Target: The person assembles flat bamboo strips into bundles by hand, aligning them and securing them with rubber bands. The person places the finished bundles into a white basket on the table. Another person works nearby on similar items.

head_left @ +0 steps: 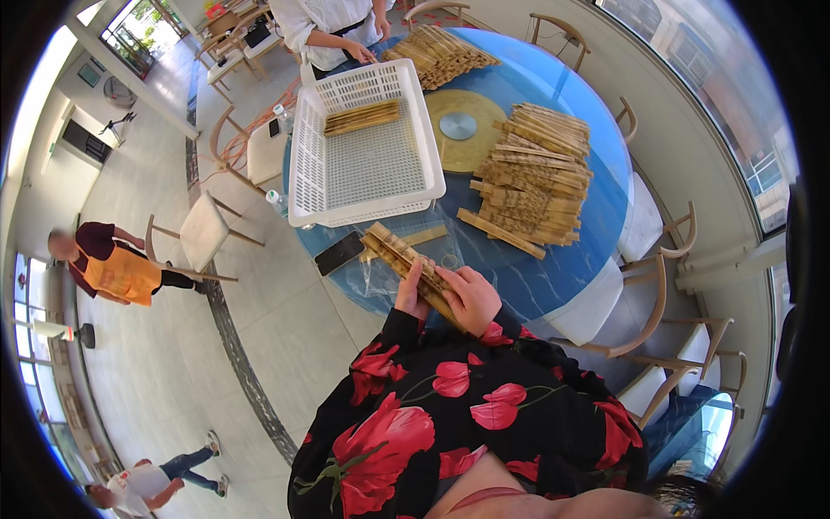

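Note:
Close to my body, over the near edge of a blue round table [596, 251], I hold a small bundle of long, mottled bamboo strips [391, 245]. My left hand [412, 292] is closed around its left side. The fingers of my right hand [471, 298] curl over it from the right. The bundle slants from upper left to lower right, and its lower end is partly hidden by my right hand. A big pile of similar strips [536, 177] lies to the right. Beyond my left hand, a pale flat strip [424, 235] rests on the table beside clear plastic film.
A white plastic basket [298, 182] holding a few strips [363, 118] stands ahead. A black phone [339, 253] lies at the left edge. Another strip pile [441, 56] is at the back, near a standing person [333, 30]. A turntable [475, 156] sits mid-table; chairs surround it.

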`<state>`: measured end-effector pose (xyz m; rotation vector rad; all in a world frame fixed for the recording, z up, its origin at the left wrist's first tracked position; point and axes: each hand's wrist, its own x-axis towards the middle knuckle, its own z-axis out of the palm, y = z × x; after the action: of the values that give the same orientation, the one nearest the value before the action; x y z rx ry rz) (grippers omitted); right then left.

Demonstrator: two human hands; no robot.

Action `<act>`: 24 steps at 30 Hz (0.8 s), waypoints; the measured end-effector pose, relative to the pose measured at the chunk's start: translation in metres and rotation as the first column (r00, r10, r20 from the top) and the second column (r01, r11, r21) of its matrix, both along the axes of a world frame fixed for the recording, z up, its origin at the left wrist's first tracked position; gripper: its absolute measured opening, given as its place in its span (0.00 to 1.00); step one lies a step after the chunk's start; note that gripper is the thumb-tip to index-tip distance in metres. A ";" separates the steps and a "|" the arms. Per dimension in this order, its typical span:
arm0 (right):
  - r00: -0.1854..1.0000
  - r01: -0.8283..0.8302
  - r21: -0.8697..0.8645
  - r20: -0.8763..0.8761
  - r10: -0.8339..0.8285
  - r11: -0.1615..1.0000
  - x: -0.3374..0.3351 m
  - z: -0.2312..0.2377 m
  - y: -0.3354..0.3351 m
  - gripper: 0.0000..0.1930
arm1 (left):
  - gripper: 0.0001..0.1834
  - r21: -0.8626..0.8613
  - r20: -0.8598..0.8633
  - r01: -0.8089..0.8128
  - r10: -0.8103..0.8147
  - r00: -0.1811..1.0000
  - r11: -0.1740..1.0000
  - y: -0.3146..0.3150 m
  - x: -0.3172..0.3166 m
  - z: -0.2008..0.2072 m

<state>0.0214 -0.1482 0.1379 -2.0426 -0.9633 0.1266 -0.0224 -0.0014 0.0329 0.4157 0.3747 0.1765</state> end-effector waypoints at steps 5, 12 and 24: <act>0.999 0.031 -0.011 0.028 -0.031 0.999 -0.003 -0.005 -0.001 0.22 | 0.14 0.012 -0.074 0.026 -0.025 0.997 1.000 0.000 0.002 0.007; 0.997 -0.003 0.027 0.073 0.001 1.000 0.010 -0.022 -0.006 0.16 | 0.07 -0.007 -0.041 -0.032 0.032 0.999 0.999 0.001 0.002 0.009; 0.895 0.433 -0.431 0.309 -0.322 0.792 0.123 -0.159 -0.088 0.16 | 0.06 -0.099 -0.107 -0.109 0.098 0.989 0.989 0.012 -0.005 0.002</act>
<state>0.1443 -0.2367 -0.0215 -2.7368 -0.6634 -0.0872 -0.0277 0.0101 0.0351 0.3022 0.5040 0.2362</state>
